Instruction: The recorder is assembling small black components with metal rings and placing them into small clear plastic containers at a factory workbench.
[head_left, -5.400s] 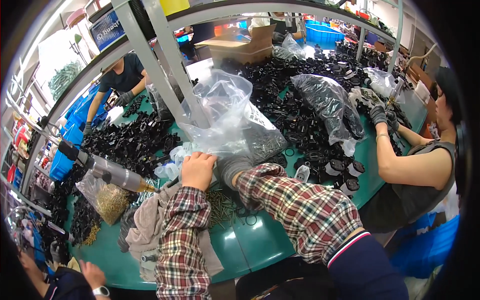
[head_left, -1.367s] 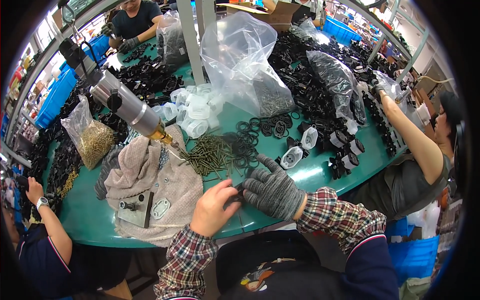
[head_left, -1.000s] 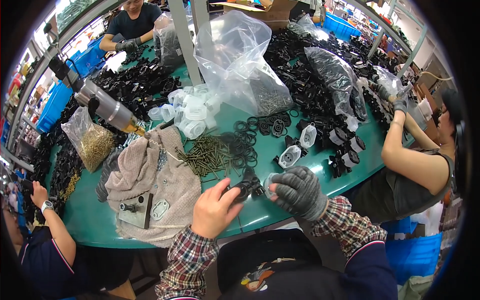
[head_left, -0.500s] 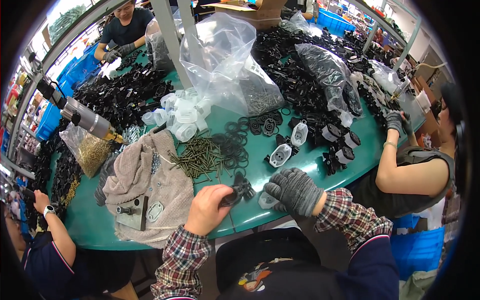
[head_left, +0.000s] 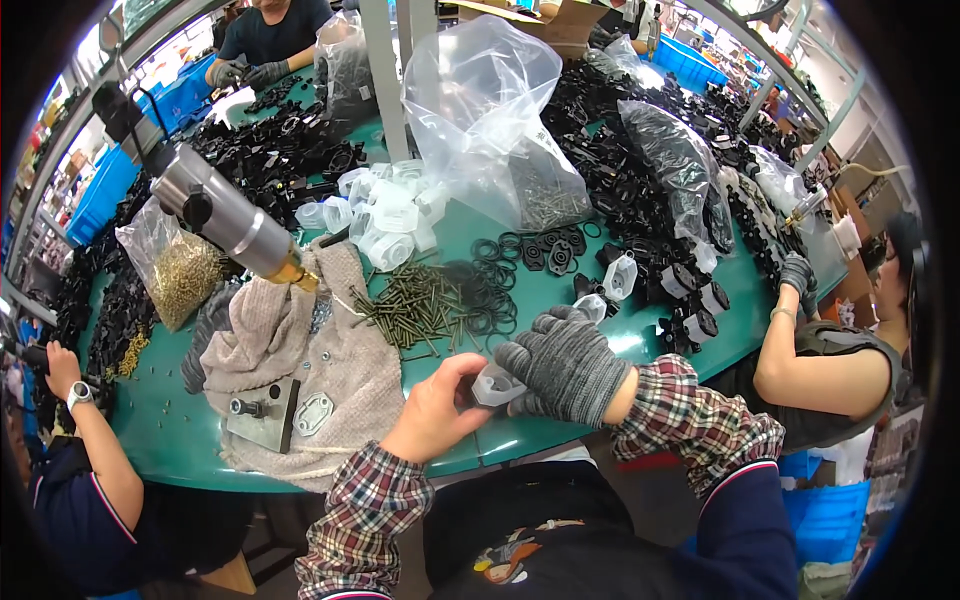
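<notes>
Between my two hands, just above the table's near edge, is a translucent plastic housing [head_left: 495,385]. My bare left hand [head_left: 437,408] is closed on its left side, with the thumb and fingers at its rim. My right hand [head_left: 575,368], in a grey knitted glove, has its fingers curled against the right side. Its fingertips are partly hidden behind the housing, and the black part seen earlier cannot be made out. Beyond my hands lie a heap of long brass-coloured screws [head_left: 410,308] and loose black rubber rings [head_left: 492,285]. Further translucent housings [head_left: 620,277] sit with black parts.
An electric screwdriver [head_left: 232,222] hangs over a beige towel [head_left: 350,375], which bears a metal fixture block [head_left: 265,412]. White plastic caps [head_left: 385,215], a clear bag of screws [head_left: 550,190] and black part heaps [head_left: 250,160] lie farther back. Co-workers sit left, right and across.
My right hand has lifted the translucent housing from the table to my left hand. The black part in my left hand has gone from sight. The view shifted, and the screwdriver hangs further right.
</notes>
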